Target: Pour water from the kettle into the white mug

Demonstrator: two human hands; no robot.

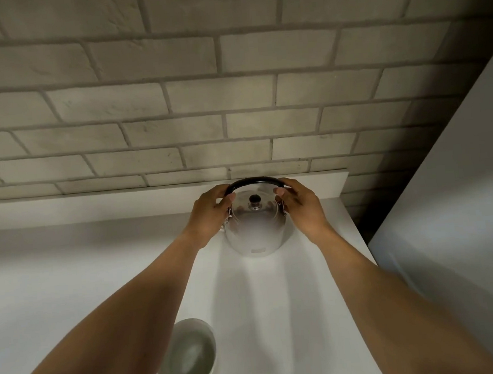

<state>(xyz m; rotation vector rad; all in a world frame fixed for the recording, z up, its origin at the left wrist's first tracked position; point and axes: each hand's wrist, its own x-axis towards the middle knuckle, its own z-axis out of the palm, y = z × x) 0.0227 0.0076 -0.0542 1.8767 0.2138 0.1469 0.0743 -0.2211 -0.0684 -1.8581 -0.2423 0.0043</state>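
A steel kettle (253, 230) stands upright at the far side of the white counter (278, 302), close to the brick wall (231, 84). The left hand (209, 216) and right hand (300, 206) each curl their fingers around one end of its black handle (255, 181). The white mug (189, 358) sits near, well apart from the kettle, partly hidden by the left forearm.

Single head-worn view, looking steeply down over counter (69, 274), facing brick wall (173, 98)
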